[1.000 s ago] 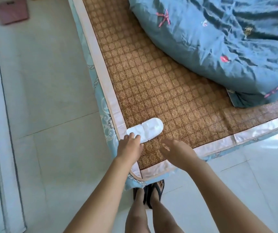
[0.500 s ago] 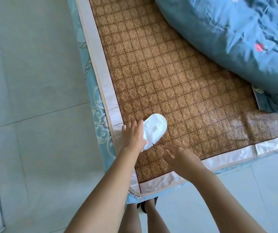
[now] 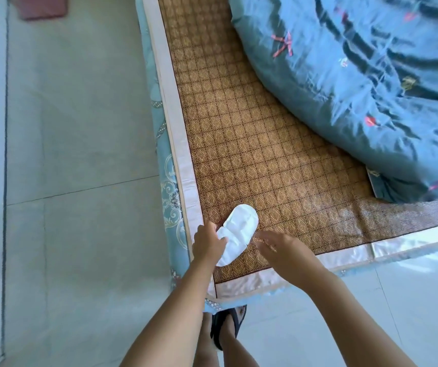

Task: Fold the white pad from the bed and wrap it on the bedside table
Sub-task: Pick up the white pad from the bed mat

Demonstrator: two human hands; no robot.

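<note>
The white pad (image 3: pixel 235 233) lies near the corner of the woven bed mat (image 3: pixel 265 154), now stretched out longer than a moment ago; the left hand (image 3: pixel 208 243) pinches its edge, the right hand (image 3: pixel 282 251) hovers open beside it, so folding is barely begun

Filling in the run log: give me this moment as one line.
stage: pre-fold | white pad: flat on woven mat, bed corner | left hand: on pad's edge | right hand: open, beside pad
</note>
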